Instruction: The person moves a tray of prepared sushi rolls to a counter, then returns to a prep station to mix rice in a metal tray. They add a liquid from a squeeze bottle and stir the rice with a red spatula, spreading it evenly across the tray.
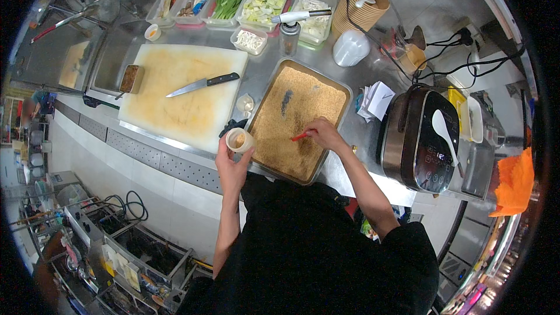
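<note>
A small translucent plastic jar (241, 141) with some tan grains inside is held in my left hand (233, 164), over the tray's near left corner. My right hand (326, 133) grips a red scoop or spoon (302, 136), its tip down at the tan granular stuff (302, 100) that covers the metal tray (348, 92). Around the red tool the grains look darker and disturbed. A grey patch of bare metal shows through farther up the tray. Left of the tray lie a small clear cup or lid (245, 103) and a bunched dark cloth (232, 127).
A white cutting board (183, 59) carries a kitchen knife (203, 84). Several vegetable tubs (264, 6) line the back, near a torch on its gas canister (289, 37). Stacked paper bowls (358, 6), paper slips (377, 100) and a rice cooker (420, 140) stand to the right.
</note>
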### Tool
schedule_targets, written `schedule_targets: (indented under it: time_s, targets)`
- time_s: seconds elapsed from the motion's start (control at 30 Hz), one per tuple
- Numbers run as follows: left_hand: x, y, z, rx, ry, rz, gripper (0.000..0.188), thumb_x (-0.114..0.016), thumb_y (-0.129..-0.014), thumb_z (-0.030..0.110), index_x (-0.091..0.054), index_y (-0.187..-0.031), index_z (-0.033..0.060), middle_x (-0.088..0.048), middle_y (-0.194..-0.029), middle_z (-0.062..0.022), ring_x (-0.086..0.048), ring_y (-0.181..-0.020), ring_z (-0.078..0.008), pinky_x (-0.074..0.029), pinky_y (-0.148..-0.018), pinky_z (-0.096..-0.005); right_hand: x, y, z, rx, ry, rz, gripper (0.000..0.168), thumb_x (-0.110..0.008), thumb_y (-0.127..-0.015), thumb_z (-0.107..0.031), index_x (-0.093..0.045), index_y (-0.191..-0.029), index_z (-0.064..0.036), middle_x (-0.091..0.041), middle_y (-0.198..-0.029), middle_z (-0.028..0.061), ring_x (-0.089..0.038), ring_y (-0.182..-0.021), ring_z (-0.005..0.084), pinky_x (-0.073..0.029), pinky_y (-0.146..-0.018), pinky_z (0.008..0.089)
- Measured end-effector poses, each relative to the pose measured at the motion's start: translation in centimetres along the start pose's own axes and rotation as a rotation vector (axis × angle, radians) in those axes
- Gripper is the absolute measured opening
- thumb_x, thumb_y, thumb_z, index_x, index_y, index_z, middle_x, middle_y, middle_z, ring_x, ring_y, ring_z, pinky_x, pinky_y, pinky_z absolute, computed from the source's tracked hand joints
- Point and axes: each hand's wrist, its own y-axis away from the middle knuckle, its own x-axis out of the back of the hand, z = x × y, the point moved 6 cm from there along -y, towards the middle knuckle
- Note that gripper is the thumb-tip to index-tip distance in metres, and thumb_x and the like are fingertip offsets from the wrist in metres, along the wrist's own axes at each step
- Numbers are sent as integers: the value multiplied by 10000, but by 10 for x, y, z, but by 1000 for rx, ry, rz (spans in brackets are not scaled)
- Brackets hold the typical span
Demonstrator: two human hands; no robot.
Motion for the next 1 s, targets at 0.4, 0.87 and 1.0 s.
schedule_targets:
  time_s: [0.4, 0.87, 1.0]
  targets:
    - [-15, -9, 51, -306, -548, -16, 674, -852, -739, -31, -678, -1371, 126, -673, -1261, -141, -627, -1200, -370, -503, -1046, -463, 31, 12, -1, -162, -286, -79, 169, -727, -966, -127, -814, -1100, -69, -777, -965, 122, -715, -893, 228, -552, -826, 369]
    - [-77, -16, 4, -523, -1017, -239, 588, -735, -744, 52, -717, -1321, 162, -587, -1175, -136, -538, -1173, -366, -403, -1013, -522, 89, 38, -17, -202, -142, 119, 169, -730, -973, -152, -794, -1082, -40, -748, -941, 159, -699, -857, 286, -543, -799, 407]
    - [-102, -10, 7, -526, -1000, -283, 629, -750, -746, 74, -689, -1369, 148, -577, -1198, -148, -532, -1204, -373, -401, -1009, -529, 82, 32, -29, -212, -30, 149, 168, -724, -946, -188, -802, -1027, -62, -764, -1015, 164, -693, -1033, 372, -554, -905, 446]
